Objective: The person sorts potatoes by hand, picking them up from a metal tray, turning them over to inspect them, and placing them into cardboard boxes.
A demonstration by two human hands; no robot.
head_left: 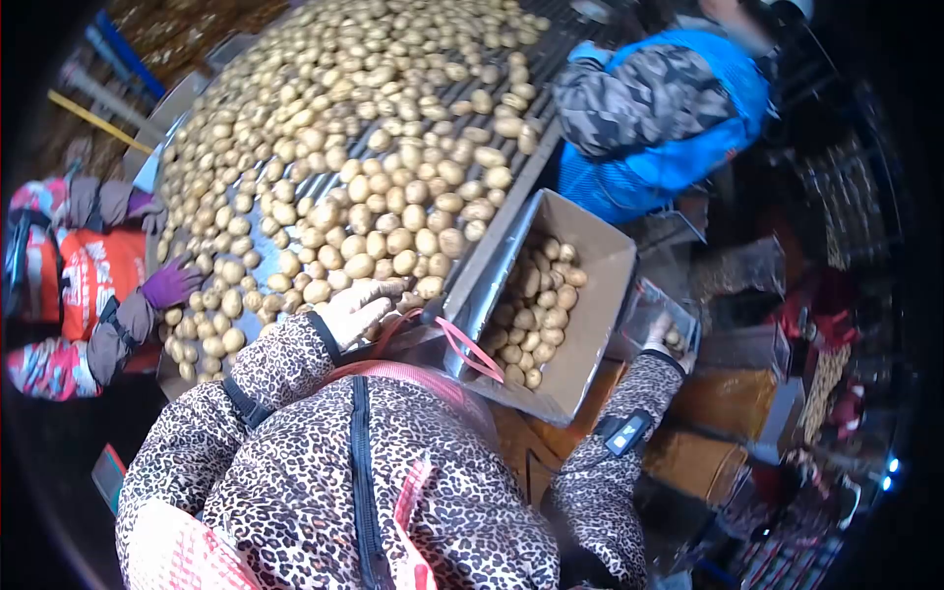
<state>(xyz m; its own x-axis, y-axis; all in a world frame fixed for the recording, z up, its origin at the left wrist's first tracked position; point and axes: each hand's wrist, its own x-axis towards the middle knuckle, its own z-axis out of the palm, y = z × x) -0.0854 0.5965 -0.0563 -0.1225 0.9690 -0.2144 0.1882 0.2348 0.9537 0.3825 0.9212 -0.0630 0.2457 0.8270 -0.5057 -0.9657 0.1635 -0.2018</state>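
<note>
Many potatoes [393,211] are spread over a dark slatted conveyor [433,103]. At the conveyor's near edge, my left hand [362,309] in a pale glove lies over the potatoes, its fingers stretched out to the right. I cannot see anything gripped in it. To the right of the conveyor stands an open cardboard box [600,261] with a heap of potatoes [536,315] inside. My right hand [667,337] is beyond the box, at a small clear container [644,315], with its fingers round what looks like a potato.
A co-worker with purple gloves [172,283] and a red apron [98,275] stands at the left of the conveyor. Another, in a blue apron [649,157], is at the upper right. Brown boxes [688,467] stand at the lower right.
</note>
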